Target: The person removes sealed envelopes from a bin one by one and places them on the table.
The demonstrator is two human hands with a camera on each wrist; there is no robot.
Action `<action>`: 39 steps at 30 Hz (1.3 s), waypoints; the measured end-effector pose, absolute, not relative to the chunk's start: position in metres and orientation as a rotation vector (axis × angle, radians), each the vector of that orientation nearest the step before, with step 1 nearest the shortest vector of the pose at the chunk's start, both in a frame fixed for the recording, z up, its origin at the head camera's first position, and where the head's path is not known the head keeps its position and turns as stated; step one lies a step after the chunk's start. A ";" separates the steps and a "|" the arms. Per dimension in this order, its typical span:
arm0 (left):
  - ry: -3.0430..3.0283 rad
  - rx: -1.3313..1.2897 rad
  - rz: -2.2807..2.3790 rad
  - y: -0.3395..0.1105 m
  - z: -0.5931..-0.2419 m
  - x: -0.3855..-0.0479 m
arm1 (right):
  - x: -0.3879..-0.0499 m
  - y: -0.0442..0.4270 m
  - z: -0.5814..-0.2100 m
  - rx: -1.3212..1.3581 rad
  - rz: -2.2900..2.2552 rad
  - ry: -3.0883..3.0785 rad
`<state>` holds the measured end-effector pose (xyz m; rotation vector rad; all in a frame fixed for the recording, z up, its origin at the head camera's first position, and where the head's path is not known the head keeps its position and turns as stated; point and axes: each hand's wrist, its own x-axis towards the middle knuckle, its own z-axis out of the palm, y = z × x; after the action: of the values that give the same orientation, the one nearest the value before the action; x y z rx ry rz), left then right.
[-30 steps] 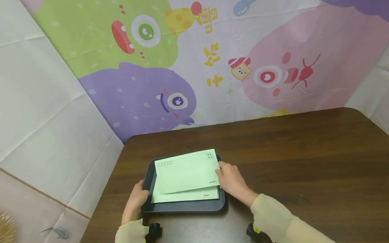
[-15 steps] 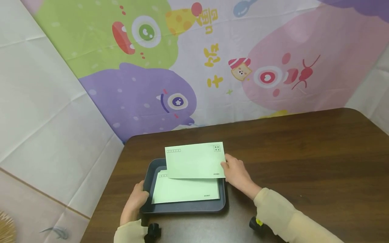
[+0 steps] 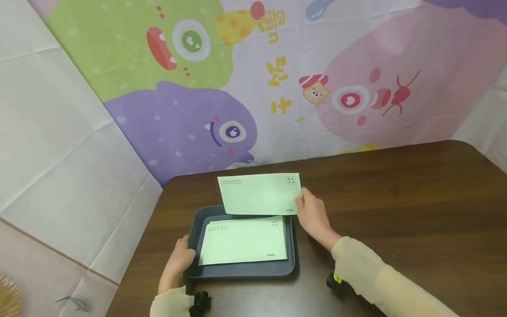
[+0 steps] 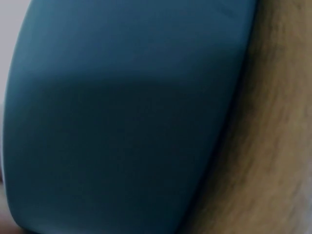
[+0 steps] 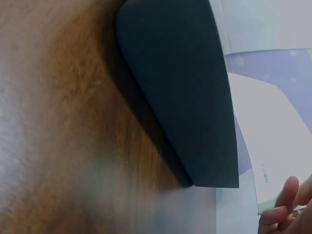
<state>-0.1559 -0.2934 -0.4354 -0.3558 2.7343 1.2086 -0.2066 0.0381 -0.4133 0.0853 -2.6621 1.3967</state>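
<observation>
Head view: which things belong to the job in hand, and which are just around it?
In the job:
tray, gripped by the left hand
envelope stack, inside it
raised envelope, pinched by the right hand

Just around:
cartoon backdrop
bristly straw-coloured thing, cut off at lower left

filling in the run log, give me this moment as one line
left hand: holds dark gray tray by left side | right hand: pinches pale green envelope by right edge, above tray | in tray: envelope stack
</observation>
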 end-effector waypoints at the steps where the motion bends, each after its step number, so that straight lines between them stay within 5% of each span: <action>1: 2.731 -0.362 1.214 -0.293 -0.435 -0.156 | -0.208 0.039 -0.414 0.084 1.400 -2.639; 39: 2.741 -0.354 1.231 -0.287 -0.442 -0.156 | -0.243 0.047 -0.421 -0.178 1.589 -2.354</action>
<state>-0.1561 -0.2871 -0.4424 -0.3542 2.7406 1.2307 -0.2426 0.0475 -0.4206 -0.1776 -2.3544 1.5888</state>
